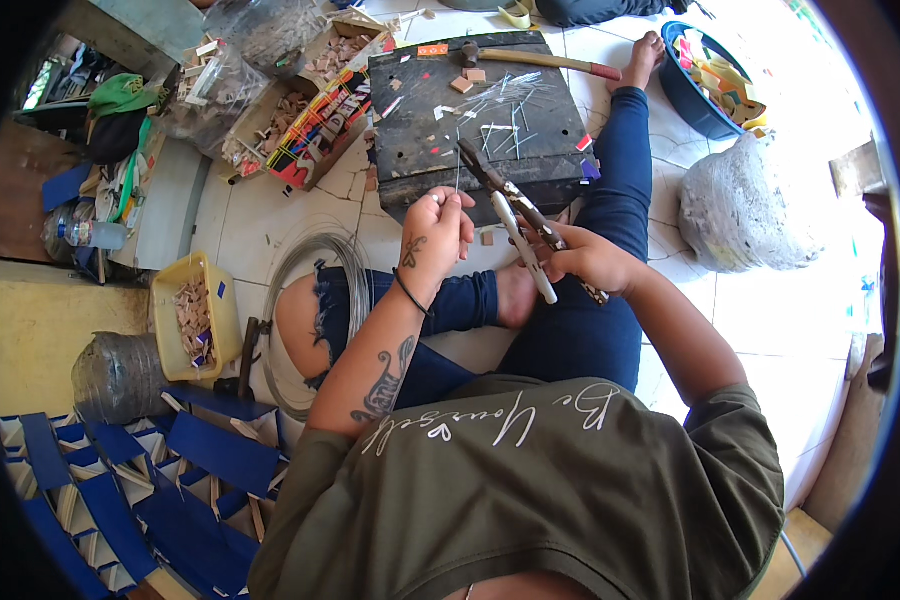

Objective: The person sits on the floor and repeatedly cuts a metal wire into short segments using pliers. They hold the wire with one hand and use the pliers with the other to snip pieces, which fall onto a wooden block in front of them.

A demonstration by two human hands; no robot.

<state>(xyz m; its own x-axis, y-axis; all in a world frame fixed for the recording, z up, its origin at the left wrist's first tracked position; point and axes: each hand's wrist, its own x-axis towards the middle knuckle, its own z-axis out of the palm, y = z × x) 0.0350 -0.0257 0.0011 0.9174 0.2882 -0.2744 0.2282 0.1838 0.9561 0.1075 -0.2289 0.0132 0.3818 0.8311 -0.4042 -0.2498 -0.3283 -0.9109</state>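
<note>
We see a thin wire (458,172) which stands up from the left hand (439,228), at 12 o'clock of its fingers. The thumb and the fingers of this hand are closed together, and the wire is pinched between them. At 1 o'clock of the left hand are the long pliers (499,184); their tip is just beside the wire, but we cannot tell if they touch. The right hand (592,262), at 4 o'clock of the pliers' head, has its fingers curled on the handles, which are somewhat spread apart.

Under the tip we see a black block (410,145). On it, at 1 o'clock of the left hand, lie loose wire pieces (516,127), and farther the same way, a hammer (545,61). At 8 o'clock we find a wire coil (317,245), and beyond it a yellow basin (231,338). At 2 o'clock, well apart, stands a blue tub (692,112).
</note>
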